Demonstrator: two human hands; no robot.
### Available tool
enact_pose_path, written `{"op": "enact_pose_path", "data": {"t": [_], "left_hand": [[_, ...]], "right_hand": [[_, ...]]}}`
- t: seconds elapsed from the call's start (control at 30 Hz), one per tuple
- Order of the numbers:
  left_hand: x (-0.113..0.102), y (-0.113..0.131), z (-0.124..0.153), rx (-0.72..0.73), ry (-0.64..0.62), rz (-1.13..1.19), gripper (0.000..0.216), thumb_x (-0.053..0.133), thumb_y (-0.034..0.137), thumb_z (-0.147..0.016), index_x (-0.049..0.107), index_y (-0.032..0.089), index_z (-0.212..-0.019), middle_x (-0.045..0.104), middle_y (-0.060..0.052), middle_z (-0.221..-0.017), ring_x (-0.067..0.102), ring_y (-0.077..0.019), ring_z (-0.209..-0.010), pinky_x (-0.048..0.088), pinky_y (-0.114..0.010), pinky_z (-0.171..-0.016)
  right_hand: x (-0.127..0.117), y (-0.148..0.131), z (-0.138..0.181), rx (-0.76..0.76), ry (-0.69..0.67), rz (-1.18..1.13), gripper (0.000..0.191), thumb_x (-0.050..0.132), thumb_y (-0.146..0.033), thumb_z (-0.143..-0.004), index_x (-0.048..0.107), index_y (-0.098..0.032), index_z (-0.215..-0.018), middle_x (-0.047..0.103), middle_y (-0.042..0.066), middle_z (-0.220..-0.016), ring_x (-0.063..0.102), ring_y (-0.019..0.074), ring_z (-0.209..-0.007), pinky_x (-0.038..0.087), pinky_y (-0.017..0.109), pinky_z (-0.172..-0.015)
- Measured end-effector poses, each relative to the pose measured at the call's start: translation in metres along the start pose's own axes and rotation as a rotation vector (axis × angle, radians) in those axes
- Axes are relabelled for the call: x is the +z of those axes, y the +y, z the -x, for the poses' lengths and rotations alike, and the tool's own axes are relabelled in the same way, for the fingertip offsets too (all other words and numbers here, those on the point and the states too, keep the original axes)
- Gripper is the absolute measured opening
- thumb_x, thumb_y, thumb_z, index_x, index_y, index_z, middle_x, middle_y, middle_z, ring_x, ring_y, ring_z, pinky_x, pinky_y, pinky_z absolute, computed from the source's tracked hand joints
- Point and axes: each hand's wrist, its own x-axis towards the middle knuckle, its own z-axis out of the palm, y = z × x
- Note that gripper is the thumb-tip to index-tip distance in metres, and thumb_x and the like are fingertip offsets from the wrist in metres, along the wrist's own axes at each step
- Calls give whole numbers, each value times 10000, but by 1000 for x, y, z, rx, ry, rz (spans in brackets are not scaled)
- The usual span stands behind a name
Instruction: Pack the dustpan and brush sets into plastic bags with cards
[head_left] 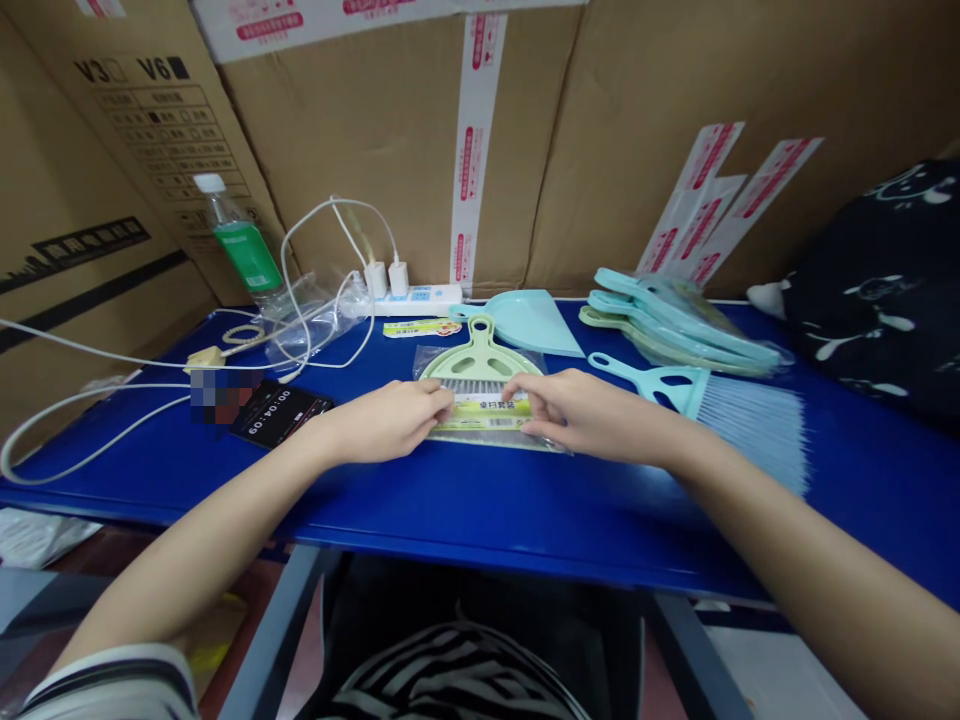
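A green mini broom in a clear plastic bag point(480, 372) lies on the blue table point(480, 500), with a yellow-green label card point(486, 410) across the bag's near end. My left hand point(394, 420) pinches the card's left end with curled fingers. My right hand point(581, 412) presses and pinches its right end. Both hands rest on the table top.
A light blue dustpan point(529, 322), a blue brush point(720, 405) and a stack of bagged sets point(675, 325) lie to the right. A phone showing a timer point(277, 412), cables, a power strip point(416, 298), a green-labelled bottle point(240, 250) and another label card point(420, 327) sit left. Cardboard boxes form the back wall.
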Motion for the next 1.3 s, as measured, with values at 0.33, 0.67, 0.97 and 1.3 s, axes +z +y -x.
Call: {"op": "enact_pose_path", "data": {"t": [0.33, 0.67, 0.97, 1.3], "left_hand": [[0, -1, 0, -8, 12, 0, 178, 343, 139, -913, 514, 169, -874, 576, -50, -883, 564, -154, -708, 445, -286, -658], [0, 0, 0, -13, 1, 5, 171, 349, 136, -922, 509, 160, -867, 569, -55, -893, 552, -154, -705, 431, -290, -660], [0, 1, 1, -26, -19, -28, 153, 384, 89, -894, 521, 159, -887, 576, -45, -894, 557, -158, -718, 419, -288, -660], [-1, 1, 0, -18, -7, 0, 173, 349, 125, -914, 512, 165, -874, 576, -54, -908, 570, -161, -728, 445, -297, -682]], "right_hand": [[1, 2, 0, -60, 69, 62, 225, 550, -240, -825, 663, -182, -1010, 607, -25, -585, 567, 166, -615, 387, 327, -741], [-1, 6, -2, -29, 67, 85, 192, 607, -262, -808, 660, -182, -975, 640, -13, -622, 579, 181, -654, 385, 321, -708], [0, 8, -4, -42, 54, 72, 195, 590, -261, -810, 664, -178, -970, 602, -16, -598, 549, 161, -583, 368, 281, -589], [0, 6, -3, -47, 77, 89, 229, 534, -148, -795, 673, -161, -976, 604, -10, -612, 543, 151, -581, 378, 273, -626]]}}
